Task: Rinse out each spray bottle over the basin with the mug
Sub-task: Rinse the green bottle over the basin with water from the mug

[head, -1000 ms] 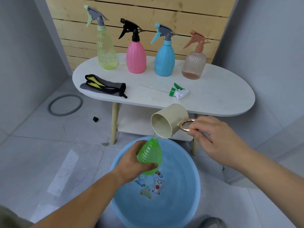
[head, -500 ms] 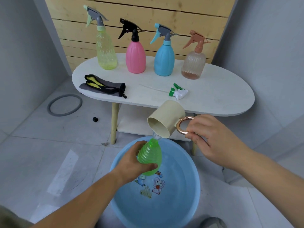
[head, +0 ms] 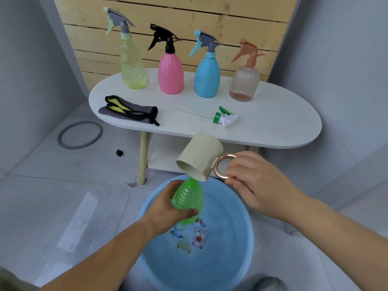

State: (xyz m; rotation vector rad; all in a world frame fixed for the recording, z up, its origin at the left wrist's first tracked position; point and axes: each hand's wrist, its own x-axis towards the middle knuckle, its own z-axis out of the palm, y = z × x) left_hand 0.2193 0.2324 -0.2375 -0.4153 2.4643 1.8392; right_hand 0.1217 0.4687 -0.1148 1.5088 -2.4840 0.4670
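Note:
My left hand (head: 168,208) grips a green ribbed bottle (head: 189,198) without its sprayer, held over the blue basin (head: 237,259) on the floor. My right hand (head: 249,181) holds the beige mug (head: 201,156) by its copper ring handle, tipped steeply with its rim touching the bottle's neck. The bottle's green and white spray head (head: 224,118) lies on the white table (head: 273,122). At the back of the table stand the yellow bottle (head: 132,64), the pink bottle (head: 170,72), the blue bottle (head: 206,76) and the clear peach bottle (head: 244,80).
A grey and yellow cloth (head: 128,111) lies on the table's left end. On the tiled floor to the left are a grey ring (head: 79,134) and a small black cap (head: 119,152). Grey walls stand close on both sides, and a lower shelf sits under the table.
The mug has tipped further down and moved left, its rim now right at the green bottle's neck. My left hand and the bottle have stayed over the basin.

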